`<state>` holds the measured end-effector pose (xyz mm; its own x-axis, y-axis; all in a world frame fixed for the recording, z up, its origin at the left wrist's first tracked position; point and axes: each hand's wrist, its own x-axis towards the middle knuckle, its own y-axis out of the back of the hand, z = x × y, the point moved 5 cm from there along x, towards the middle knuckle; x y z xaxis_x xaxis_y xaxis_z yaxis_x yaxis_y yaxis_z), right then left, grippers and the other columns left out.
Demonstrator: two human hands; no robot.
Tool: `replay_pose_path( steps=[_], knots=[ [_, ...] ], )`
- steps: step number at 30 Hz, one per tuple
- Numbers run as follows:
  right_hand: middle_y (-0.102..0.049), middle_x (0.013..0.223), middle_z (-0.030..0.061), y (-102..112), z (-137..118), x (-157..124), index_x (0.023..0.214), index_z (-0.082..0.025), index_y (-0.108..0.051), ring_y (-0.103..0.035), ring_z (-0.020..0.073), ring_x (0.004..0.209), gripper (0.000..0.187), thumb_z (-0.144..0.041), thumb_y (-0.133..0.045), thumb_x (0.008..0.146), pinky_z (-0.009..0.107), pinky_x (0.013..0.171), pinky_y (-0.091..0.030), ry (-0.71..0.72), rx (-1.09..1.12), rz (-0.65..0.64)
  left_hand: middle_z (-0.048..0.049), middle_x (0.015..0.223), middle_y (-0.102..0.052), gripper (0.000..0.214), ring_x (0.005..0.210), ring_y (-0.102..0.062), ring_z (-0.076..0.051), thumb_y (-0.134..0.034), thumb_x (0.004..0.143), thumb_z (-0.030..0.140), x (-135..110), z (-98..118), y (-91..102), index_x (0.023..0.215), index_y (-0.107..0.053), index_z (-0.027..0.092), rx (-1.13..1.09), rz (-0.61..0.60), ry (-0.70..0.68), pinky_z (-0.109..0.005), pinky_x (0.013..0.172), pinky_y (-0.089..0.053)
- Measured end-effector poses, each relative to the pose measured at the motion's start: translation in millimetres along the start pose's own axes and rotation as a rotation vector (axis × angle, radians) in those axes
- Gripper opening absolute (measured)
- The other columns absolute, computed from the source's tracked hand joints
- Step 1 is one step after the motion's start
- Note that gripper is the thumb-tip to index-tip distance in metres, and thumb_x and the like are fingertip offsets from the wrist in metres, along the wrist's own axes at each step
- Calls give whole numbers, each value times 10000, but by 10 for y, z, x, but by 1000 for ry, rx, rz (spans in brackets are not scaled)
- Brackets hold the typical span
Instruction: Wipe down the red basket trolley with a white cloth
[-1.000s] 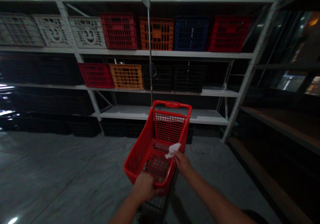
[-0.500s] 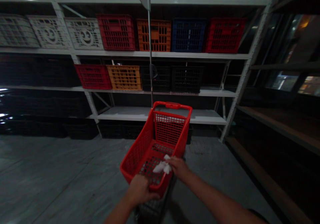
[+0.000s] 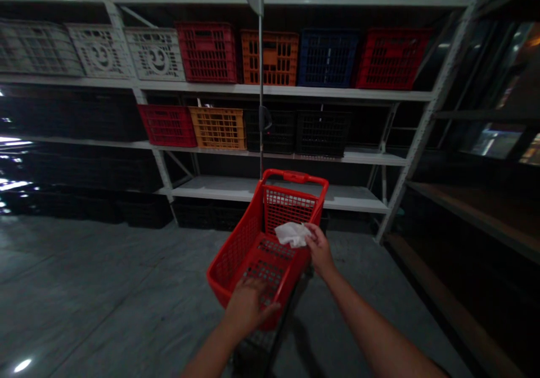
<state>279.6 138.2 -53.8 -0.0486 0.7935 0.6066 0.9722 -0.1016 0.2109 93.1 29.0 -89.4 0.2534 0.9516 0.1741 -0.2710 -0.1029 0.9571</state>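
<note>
A red plastic shopping cart (image 3: 236, 257) stands in front of me, its handle at the far end and a pole rising beside it. My right hand (image 3: 319, 248) pinches a crumpled white tissue (image 3: 292, 234) above the cart's right side. Over the near rim is my left hand (image 3: 247, 305), its fingers stretched toward the basket and its thumb spread out to the right. It holds nothing; whether it touches the rim I cannot tell.
White metal shelving (image 3: 211, 88) spans the back, bearing red, orange, blue, white and black crates. A yellow crate (image 3: 218, 129) sits on the middle level. Dark shelves (image 3: 472, 209) line the right side. Grey concrete floor (image 3: 105, 288) surrounds the cart.
My right hand has lifted the tissue from the cart's near right rim, up and toward the handle end. My left hand has loosened from the near rim, its fingers now extended.
</note>
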Motion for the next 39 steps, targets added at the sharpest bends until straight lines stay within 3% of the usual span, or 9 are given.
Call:
replay_pose_path(
  steps=[3,9,14,21,25,28,32,35,39],
  knots=[
    [-605,1108,56,-110,52,-122,1205,-215,-501,-573,181,1002,442,-114,-378,793,311,856,-470,14,-74,-78,-97,947,-666,546,924,-584,-247,-415,732,627,37,157,-157,1008,-603,196,53,-60,130,-366,857,-382],
    [-458,1281,82,-104,178,-446,1060,-230,-622,-445,251,1153,420,-52,-493,702,425,950,-377,140,-585,-196,-135,820,-681,541,826,-617,-262,-277,827,536,65,219,-317,868,-660,156,146,-96,104,-374,763,-423],
    [-516,1187,98,-299,-1,-504,1166,-222,-550,-517,222,1048,393,-238,-553,773,340,886,-430,200,-664,-336,-141,897,-678,551,853,-615,-256,-287,818,549,72,170,-328,978,-634,153,107,-98,94,-355,766,-431],
    [-681,825,66,-423,265,-73,766,-194,-706,-635,170,789,181,-186,-527,788,271,761,-484,-24,-590,-369,-144,849,-681,562,838,-613,-242,-251,829,535,52,166,-295,896,-655,149,114,-76,61,-332,764,-427],
    [-673,993,101,-191,460,209,992,-154,-667,-627,204,923,331,-56,-451,761,328,840,-477,-48,-590,-308,-136,783,-685,598,769,-627,-234,-207,842,526,21,87,-309,810,-668,146,184,-85,43,-314,691,-441],
    [-574,1195,77,-258,461,-43,1118,-184,-600,-534,190,1103,456,-13,-427,732,351,946,-420,46,-554,-299,-126,781,-686,566,751,-631,-225,-232,844,512,7,-2,-306,799,-668,154,200,-81,39,-301,675,-442],
    [-457,1317,86,-720,196,-869,1255,-187,-476,-457,186,1185,553,-17,-415,731,360,962,-422,304,-459,-289,-113,796,-684,475,772,-628,-217,-319,821,496,7,-114,-262,819,-662,167,167,-75,27,-291,686,-436],
    [-452,1318,109,-1020,-15,-1300,1299,-159,-417,-453,194,1184,582,-37,-439,731,345,953,-433,411,-448,-408,-100,799,-682,365,767,-623,-207,-418,778,452,-9,-199,-235,803,-657,178,168,-96,11,-286,688,-434],
    [-529,1246,101,-902,-24,-1047,1245,-157,-483,-481,179,1152,520,-37,-431,741,337,962,-413,470,-449,-479,-100,788,-674,426,778,-608,-210,-416,767,529,-87,-324,-207,810,-646,173,176,-81,-21,-300,722,-432]
  ],
)
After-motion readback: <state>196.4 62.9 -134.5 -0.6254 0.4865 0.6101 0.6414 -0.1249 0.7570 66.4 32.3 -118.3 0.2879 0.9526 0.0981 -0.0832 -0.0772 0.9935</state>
